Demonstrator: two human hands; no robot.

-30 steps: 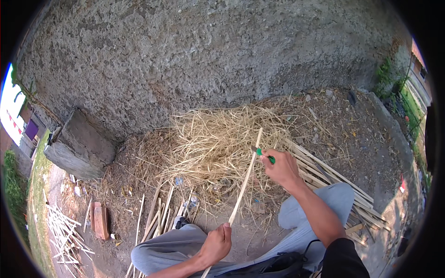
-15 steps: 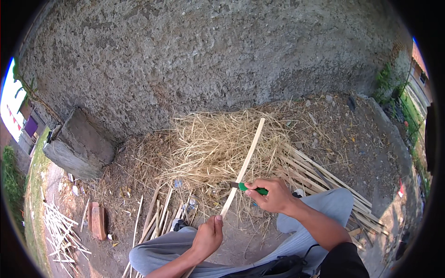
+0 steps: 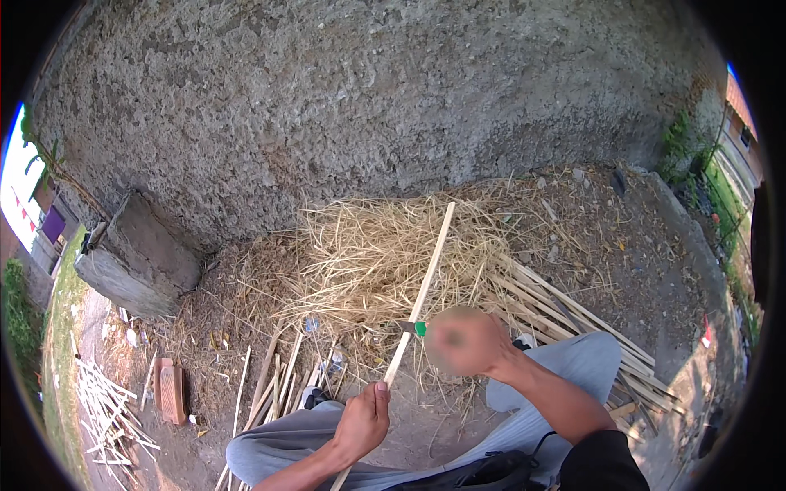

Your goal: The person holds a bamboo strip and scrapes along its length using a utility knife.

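Observation:
My left hand [image 3: 362, 421] is closed around the lower part of a long pale wooden strip [image 3: 431, 266], thumb lying along it. The strip slants up and away to the right, its far end over the shavings. My right hand [image 3: 471, 342] grips a green-handled knife [image 3: 420, 328]; a blurred patch covers most of its fingers. The short dark blade lies across the strip, a little beyond my left hand. Beneath the strip's far half spreads a heap of thin, curly wood shavings [image 3: 368, 254].
Split strips [image 3: 565, 315] lie stacked at right beside my knee, and more strips [image 3: 278, 380] lie by my left leg. A pile of pale sticks [image 3: 106, 413] and a reddish brick [image 3: 170, 393] are at far left. Behind stand a concrete block [image 3: 147, 254] and a rough wall [image 3: 368, 98].
The strip's far end has shifted slightly left and away from me. My right hand and the knife have moved a little left; the left hand has barely moved.

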